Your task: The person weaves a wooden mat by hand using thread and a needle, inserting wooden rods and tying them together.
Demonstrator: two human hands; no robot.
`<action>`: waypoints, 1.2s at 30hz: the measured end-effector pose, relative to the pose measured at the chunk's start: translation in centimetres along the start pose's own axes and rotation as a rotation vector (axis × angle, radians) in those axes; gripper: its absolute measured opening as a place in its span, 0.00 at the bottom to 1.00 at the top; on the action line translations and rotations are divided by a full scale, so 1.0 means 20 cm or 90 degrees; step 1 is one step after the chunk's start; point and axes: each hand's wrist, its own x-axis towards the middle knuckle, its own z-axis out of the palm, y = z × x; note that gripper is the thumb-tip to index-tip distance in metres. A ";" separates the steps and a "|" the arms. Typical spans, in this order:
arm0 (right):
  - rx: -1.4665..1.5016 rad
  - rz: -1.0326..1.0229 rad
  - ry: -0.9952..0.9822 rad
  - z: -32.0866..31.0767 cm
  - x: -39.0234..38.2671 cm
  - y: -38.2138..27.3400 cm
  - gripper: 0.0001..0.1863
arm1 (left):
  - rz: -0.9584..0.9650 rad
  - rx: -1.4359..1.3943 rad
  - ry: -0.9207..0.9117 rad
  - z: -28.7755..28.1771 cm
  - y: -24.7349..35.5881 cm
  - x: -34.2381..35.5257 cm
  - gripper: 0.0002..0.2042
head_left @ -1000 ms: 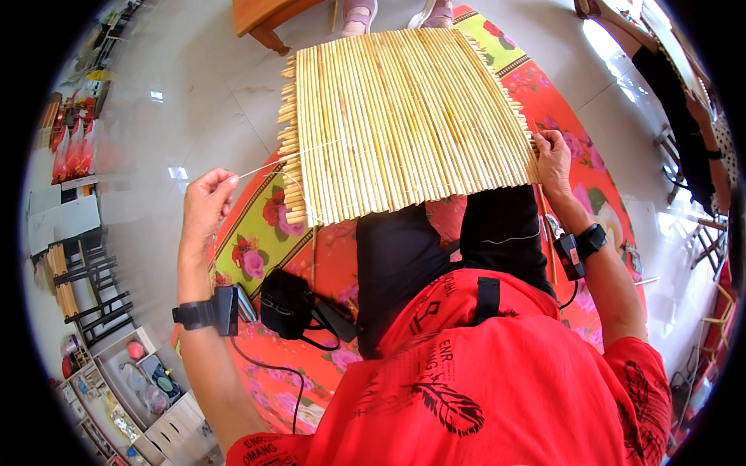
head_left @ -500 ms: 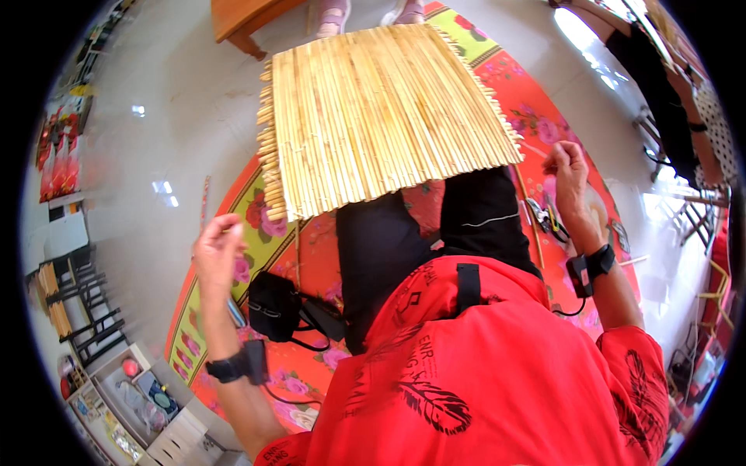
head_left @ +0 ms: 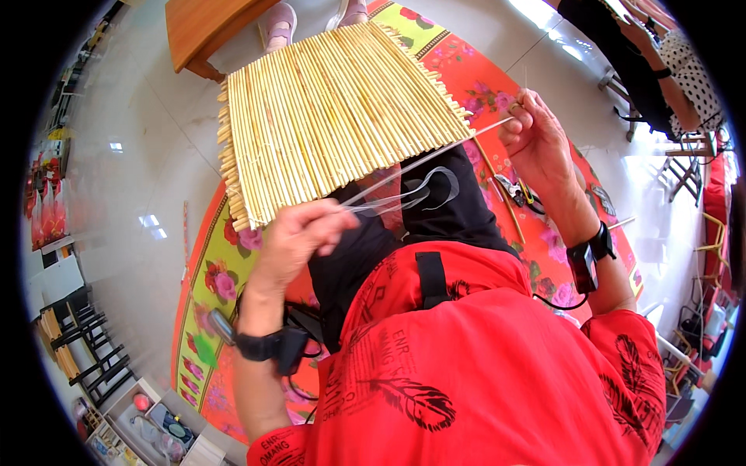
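Note:
A mat of thin yellow reed sticks (head_left: 334,116) lies over my thighs, its near edge toward me and its side ends uneven. My left hand (head_left: 311,233) is closed in a pinch just below that near edge, on a thin white thread (head_left: 412,165). The thread runs straight up to the right, along the edge of the mat, to my right hand (head_left: 540,140), whose fingertips pinch its other end. Loose pale loops of thread (head_left: 444,186) hang between my hands over my dark trousers.
Pliers (head_left: 513,190) and thin sticks (head_left: 497,186) lie on the red floral mat (head_left: 458,62) by my right leg. A wooden table (head_left: 210,31) stands ahead, beside another person's shoes (head_left: 280,23). Storage boxes (head_left: 148,423) sit at lower left; another person (head_left: 668,70) is at upper right.
My left hand has moved right and inward to the mat's near edge. My right hand has shifted left and up. A white thread now shows stretched between them, and the view has swung slightly.

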 end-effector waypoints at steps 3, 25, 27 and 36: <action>0.002 0.007 0.151 -0.34 0.01 0.01 0.06 | -0.048 -0.016 0.159 -0.21 -0.16 -0.24 0.11; -0.239 -0.059 0.567 -1.38 -0.24 -0.17 0.06 | -0.110 -0.298 0.497 -0.36 -0.81 -0.87 0.09; -0.262 -0.079 0.604 -1.50 -0.25 -0.25 0.06 | -0.116 -0.314 0.525 -0.40 -0.85 -0.93 0.08; -0.330 -0.062 0.834 -2.35 -0.60 -0.71 0.08 | -0.343 -0.230 0.468 -0.41 -1.00 -1.04 0.08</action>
